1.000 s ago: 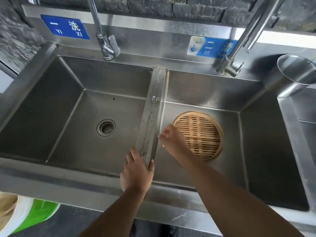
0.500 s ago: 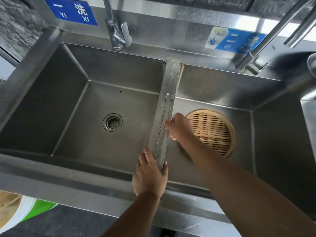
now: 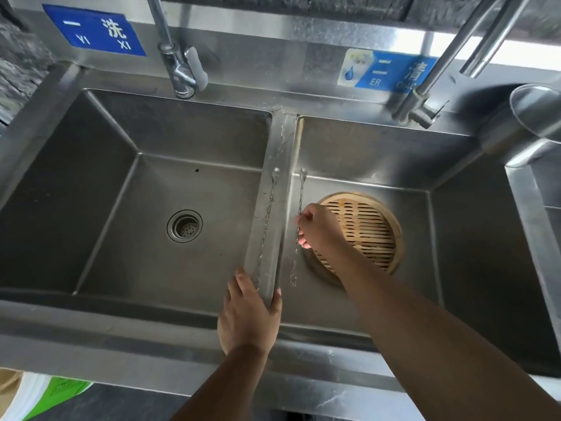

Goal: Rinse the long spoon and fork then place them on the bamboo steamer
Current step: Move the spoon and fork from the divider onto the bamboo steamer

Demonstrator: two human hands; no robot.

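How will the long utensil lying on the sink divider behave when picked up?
The long utensil looks thin with a twisted metal handle, so probably stiff and light. It lies on a wet, narrow divider, so it is likely slippery and could slide into a basin. The left hand rests at its near end; a pinch grip there may let it tip.

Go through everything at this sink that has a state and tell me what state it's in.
Right-hand utensil: pinched in right hand, held over the right basin.
Divider utensil: lying flat, left hand at its near end.
Bamboo steamer: in right basin, nothing on it.
Left faucet: no water visible.
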